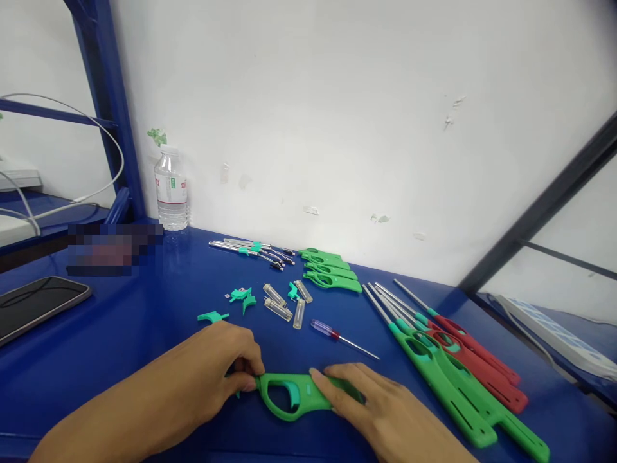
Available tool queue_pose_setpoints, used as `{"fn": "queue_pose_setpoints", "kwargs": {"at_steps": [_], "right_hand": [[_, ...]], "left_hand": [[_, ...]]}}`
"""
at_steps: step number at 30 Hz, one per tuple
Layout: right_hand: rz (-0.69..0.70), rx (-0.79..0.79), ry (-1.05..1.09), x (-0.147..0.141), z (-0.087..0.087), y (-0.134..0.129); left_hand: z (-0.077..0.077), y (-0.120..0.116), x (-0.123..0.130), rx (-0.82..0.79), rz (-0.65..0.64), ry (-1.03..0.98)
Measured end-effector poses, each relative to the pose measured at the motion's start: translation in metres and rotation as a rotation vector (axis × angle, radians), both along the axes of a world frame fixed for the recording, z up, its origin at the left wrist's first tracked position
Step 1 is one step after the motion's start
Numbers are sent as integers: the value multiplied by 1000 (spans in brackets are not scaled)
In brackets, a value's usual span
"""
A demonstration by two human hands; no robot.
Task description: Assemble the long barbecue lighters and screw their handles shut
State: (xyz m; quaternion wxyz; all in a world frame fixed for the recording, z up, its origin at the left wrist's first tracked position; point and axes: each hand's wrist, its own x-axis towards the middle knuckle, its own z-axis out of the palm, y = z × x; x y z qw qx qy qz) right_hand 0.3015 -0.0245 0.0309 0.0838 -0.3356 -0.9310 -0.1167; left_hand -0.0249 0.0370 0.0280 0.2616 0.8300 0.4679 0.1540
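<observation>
A green lighter handle (pixel 309 393) with a teal trigger (pixel 293 392) in its loop lies low over the blue table. My left hand (pixel 234 360) pinches the handle's narrow front end between thumb and fingertips. Around its rear part my right hand (pixel 361 395) is closed, thumb on top, hiding much of that end. A bit of teal plastic shows under my left fingers; I cannot make out what it is. Just beyond my left hand lie loose teal triggers (pixel 212 317). Clear fuel tanks (pixel 278 309) and a screwdriver (pixel 332 331) with a purple handle lie farther back.
Metal lighter tubes (pixel 241 247) with wires and several green handle shells (pixel 332 278) lie near the wall. Long lighters, green (pixel 448 395) and red (pixel 491 366), are at right. A water bottle (pixel 172 193) stands back left, with a phone (pixel 41 302) nearer.
</observation>
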Motion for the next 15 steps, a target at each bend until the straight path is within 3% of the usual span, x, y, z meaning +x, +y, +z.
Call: {"fn": "queue_pose_setpoints", "kwargs": {"at_steps": [7, 15], "right_hand": [[-67, -85, 104, -6, -4, -3], [-138, -152, 226, -9, -4, -6]], "left_hand": [[-3, -3, 12, -6, 86, 149], [-1, -4, 17, 7, 55, 197]]}}
